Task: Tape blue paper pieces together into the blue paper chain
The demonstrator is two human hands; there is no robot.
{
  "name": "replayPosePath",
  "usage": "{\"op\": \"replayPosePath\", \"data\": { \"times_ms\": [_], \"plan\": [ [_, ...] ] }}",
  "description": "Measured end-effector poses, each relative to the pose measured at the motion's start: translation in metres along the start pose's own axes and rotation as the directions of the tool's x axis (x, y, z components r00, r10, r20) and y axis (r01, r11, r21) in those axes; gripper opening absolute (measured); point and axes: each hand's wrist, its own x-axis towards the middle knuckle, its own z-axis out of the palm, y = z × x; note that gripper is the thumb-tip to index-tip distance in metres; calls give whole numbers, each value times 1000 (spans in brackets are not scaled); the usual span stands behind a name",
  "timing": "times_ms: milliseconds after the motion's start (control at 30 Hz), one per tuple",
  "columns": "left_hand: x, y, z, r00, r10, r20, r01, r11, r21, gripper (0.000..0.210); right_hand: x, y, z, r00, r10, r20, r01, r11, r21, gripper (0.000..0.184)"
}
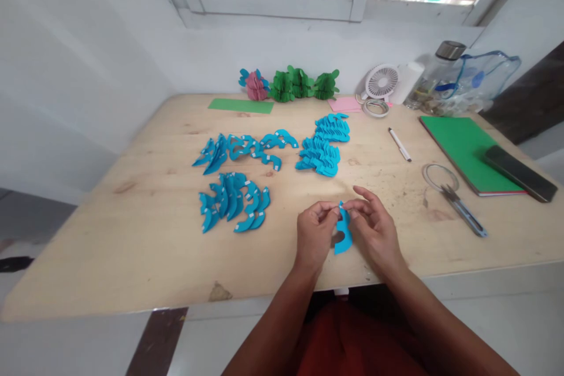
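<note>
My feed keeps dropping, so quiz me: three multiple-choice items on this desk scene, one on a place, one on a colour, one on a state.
1. Where does the white pen lie?
A. right of the blue paper piles
B. left of them
C. on the green notebook

2. What colour is the paper piece in the hands?
A. pink
B. blue
C. green

3. How is that piece held?
A. flat on the table, untouched
B. by the left hand alone
C. pinched by both hands

Answers:
1 A: it lies between the piles and the green notebook.
2 B: same blue as the piles.
3 C: left hand and right hand both pinch its top.
</note>
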Motion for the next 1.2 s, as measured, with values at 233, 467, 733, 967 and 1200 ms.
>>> {"op": "replayPosePath", "data": {
  "times_ms": [233,467,733,967,1200],
  "plan": [
    [0,1,1,1000,2,-19,-2,1000,-2,10,0,-1,1,1000,9,-3,-9,1000,-3,40],
    [1,-5,1,999,15,-43,-15,1000,13,9,-2,-2,1,999,-31,11,32,998,-62,40],
    [-3,-11,7,994,20,-106,-16,999,41,12,-13,4,0,980,-197,20,194,936,-294,42],
    [-5,-9,7,992,27,-122,-20,998,61,10,-18,13,-1,979,-206,4,194,916,-351,44],
    [-5,-6,3,998,-21,-51,24,998,52,15,-8,7,-5,995,-89,-49,78,980,-185,45]
  ]
}}
